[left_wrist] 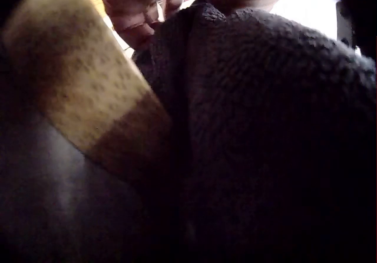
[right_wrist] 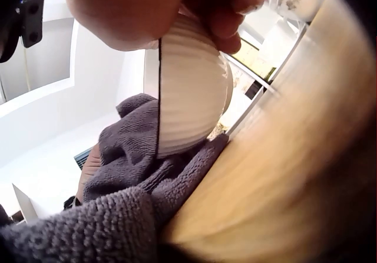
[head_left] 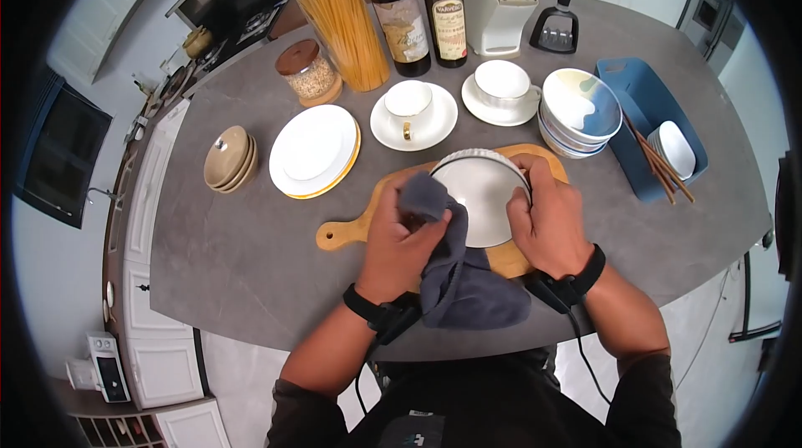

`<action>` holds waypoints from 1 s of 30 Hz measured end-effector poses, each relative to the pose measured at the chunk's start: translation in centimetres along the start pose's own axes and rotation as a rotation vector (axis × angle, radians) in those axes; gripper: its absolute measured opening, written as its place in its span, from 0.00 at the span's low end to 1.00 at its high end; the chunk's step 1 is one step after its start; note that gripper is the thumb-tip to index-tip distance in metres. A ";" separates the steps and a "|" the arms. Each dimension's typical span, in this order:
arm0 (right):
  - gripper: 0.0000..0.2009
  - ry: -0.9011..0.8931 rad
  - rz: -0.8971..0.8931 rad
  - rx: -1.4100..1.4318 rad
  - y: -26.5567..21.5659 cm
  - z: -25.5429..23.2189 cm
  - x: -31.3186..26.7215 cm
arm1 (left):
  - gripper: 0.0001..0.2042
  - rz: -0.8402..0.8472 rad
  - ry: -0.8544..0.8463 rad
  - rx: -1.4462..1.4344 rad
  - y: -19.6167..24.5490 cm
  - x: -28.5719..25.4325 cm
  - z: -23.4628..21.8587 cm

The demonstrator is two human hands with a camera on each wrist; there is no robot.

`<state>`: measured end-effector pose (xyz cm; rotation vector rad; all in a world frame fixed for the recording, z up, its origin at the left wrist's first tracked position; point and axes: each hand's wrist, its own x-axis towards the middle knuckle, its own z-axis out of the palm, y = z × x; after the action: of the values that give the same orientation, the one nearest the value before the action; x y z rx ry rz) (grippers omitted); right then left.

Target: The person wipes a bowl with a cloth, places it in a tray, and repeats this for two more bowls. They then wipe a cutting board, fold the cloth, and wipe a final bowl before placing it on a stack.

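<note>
White bowl (head_left: 479, 202) between the hands, right hand (head_left: 551, 218) gripping its rim, left hand (head_left: 398, 241) clutching grey cloth (head_left: 468, 285).

Loads of room to slide in over the bench (head_left: 242, 264) from its near left corner, up to the plate stack (head_left: 312, 151) and the cutting board's (head_left: 355, 229) handle. Middle's a no-go: left hand (head_left: 401, 243), right hand (head_left: 553, 227) and white bowl (head_left: 478, 197) fill it, and the towel (head_left: 476, 293) blocks the near side. Decent room toward the right edge too, but chopsticks (head_left: 664, 171) poke past the basket (head_left: 639, 106). Far side's basically a wall: spaghetti jar (head_left: 342, 26), wine bottle (head_left: 403, 22), knife block (head_left: 499, 14).
</note>
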<state>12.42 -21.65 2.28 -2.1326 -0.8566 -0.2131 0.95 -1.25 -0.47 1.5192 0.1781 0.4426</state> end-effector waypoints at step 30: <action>0.32 -0.077 0.092 0.550 1.5 2.4 -1.3 | 0.18 0.037 0.052 -0.248 -1.8 0.4 -0.8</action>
<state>12.12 -21.17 -0.82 -1.6642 -0.7525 0.1424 1.35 -0.36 -2.17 1.2704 0.1303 0.5143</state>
